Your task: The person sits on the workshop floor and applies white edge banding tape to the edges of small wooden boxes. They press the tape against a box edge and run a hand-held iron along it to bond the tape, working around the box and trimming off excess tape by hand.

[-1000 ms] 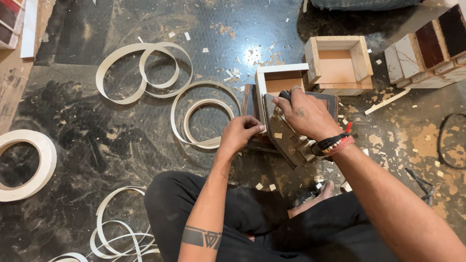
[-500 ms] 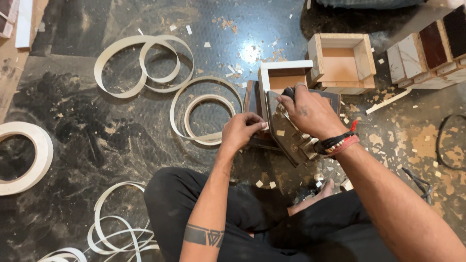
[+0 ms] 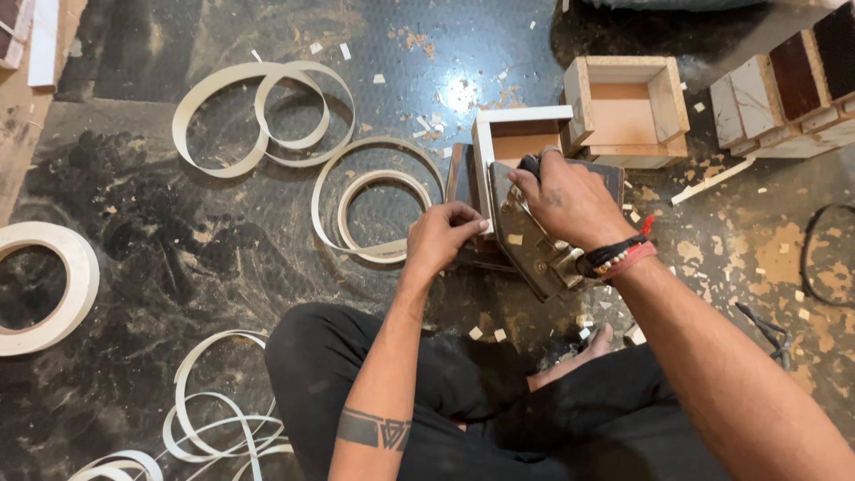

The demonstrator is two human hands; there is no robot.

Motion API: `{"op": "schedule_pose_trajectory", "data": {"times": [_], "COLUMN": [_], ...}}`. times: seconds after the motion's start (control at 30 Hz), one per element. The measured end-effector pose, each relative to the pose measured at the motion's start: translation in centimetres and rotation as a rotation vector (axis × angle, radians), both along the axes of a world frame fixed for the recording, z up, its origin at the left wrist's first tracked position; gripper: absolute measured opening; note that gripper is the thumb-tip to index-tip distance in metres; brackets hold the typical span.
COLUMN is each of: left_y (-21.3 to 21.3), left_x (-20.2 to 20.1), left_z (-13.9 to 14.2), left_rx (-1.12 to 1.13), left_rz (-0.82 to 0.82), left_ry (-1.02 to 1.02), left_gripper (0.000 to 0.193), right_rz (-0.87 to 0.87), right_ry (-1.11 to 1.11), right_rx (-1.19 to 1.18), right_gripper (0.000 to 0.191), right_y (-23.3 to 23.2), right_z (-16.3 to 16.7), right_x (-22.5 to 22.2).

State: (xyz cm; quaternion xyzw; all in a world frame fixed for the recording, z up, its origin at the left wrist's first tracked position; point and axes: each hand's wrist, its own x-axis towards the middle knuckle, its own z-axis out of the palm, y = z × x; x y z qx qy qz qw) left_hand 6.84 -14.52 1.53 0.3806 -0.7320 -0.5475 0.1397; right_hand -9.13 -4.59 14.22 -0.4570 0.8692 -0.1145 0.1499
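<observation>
The right hand (image 3: 565, 200) is closed over the top of a hand plane (image 3: 534, 245), fingers wrapped round its dark knob at the far end. The tool's long axis runs from near the person's knee up and away, tilted slightly left, its nose pointing at the small white-edged box (image 3: 512, 142). The left hand (image 3: 445, 236) pinches shut on the near edge of that box, thumb and fingertips pressed at the white strip just beside the plane's left flank. The box lies on the dark floor straight ahead of the crossed legs, open face up, its long side running away from the person. How the plane's sole meets the box is hidden under the right hand, and the near part of the box is covered by both hands — the dark board (image 3: 459, 178) against its left side shows only as a sliver.

Beyond, a bare wooden box (image 3: 663, 111) touches its far right corner. Loose coils of white edge banding (image 3: 374, 200) lie to the left; a roll (image 3: 80, 276) is cut off at the frame edge
</observation>
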Motion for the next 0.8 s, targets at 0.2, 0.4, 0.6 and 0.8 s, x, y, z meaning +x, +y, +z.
{"op": "schedule_pose_trajectory", "data": {"times": [0.2, 0.4, 0.6, 0.8], "left_y": [0.3, 0.5, 1.4, 2.8], "left_x": [-0.1, 0.3, 0.1, 1.1], "left_z": [-0.2, 0.6, 2.9, 5.2], "left_rx": [-0.064, -0.088, -0.255, -0.731], "left_rz": [0.013, 0.021, 0.044, -0.057], "left_ry": [0.010, 0.002, 0.251, 0.164], "left_gripper": [0.027, 0.026, 0.022, 0.023], "right_rz": [0.015, 0.013, 0.025, 0.023], "right_ry": [-0.008, 0.019, 0.017, -0.001], "right_rx": [-0.053, -0.055, -0.068, -0.062], "right_gripper": [0.051, 0.051, 0.051, 0.052], "right_y": [0.0, 0.2, 0.1, 0.0], "right_z": [-0.3, -0.5, -0.2, 0.0], "right_x": [0.1, 0.1, 0.2, 0.1]}}
